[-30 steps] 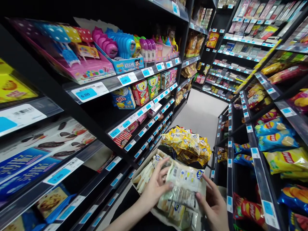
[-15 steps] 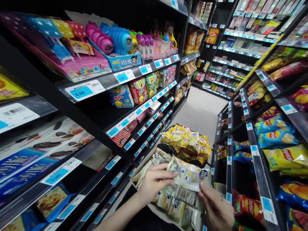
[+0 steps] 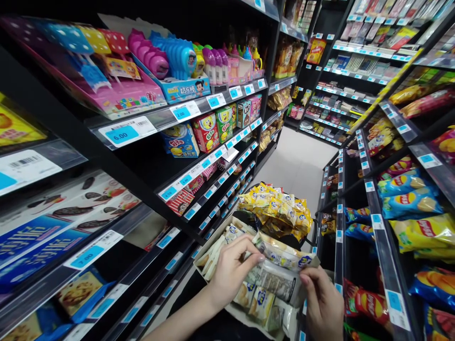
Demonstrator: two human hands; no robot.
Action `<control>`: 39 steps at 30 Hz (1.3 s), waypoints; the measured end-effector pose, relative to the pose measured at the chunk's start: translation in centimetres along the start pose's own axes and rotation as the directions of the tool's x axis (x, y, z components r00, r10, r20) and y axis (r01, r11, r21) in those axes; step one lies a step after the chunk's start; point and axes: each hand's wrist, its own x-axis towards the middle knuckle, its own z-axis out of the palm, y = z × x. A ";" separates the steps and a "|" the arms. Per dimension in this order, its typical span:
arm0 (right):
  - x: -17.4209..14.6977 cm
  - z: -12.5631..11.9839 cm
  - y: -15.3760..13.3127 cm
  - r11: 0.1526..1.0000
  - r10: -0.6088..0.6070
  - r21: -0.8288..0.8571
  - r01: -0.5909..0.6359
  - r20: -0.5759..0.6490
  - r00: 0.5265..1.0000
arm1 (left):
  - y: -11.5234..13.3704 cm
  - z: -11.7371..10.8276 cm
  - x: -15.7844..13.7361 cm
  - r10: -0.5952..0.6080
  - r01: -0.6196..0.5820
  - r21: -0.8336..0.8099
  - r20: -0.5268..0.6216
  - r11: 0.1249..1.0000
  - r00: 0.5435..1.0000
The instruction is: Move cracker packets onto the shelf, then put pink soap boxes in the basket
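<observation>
Left hand point(image 3: 232, 267) and right hand point(image 3: 323, 299) pinch a pale plastic packet point(image 3: 279, 274) over a cream cardboard box point(image 3: 241, 318); beyond them, smooth grey floor point(image 3: 298, 161) parts black shelves point(image 3: 142, 177).

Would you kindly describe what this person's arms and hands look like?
The left hand and the right hand are ungloved. The left forearm is bare as far as it shows, with no sleeve, watch or bracelet visible. On the right, little beyond the hand shows. I cannot tell whether rings are worn.

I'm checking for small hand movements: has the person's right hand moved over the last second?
Yes, slightly: the right hand is farther right in view, nearer the shelving on the right.
</observation>
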 end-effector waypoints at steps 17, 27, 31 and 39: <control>-1.0 -0.9 -0.5 0.430 0.546 0.674 -0.600 0.335 0.768 | -1.2 -1.1 -0.5 -0.256 0.334 -0.297 0.272 0.894 0.928; -0.9 -0.8 -0.2 0.478 0.651 0.586 -0.654 0.264 0.712 | -1.8 -1.6 -0.6 0.039 -0.052 0.057 0.202 0.997 0.979; -0.6 -0.4 1.4 0.555 0.645 0.502 -0.663 0.244 0.724 | -1.7 -1.7 -0.7 0.017 -0.078 0.252 0.235 0.965 0.972; -0.6 -0.6 3.6 0.592 0.606 0.411 -0.693 0.341 0.719 | -2.1 -1.2 -0.6 -0.459 0.450 0.109 0.331 0.886 0.824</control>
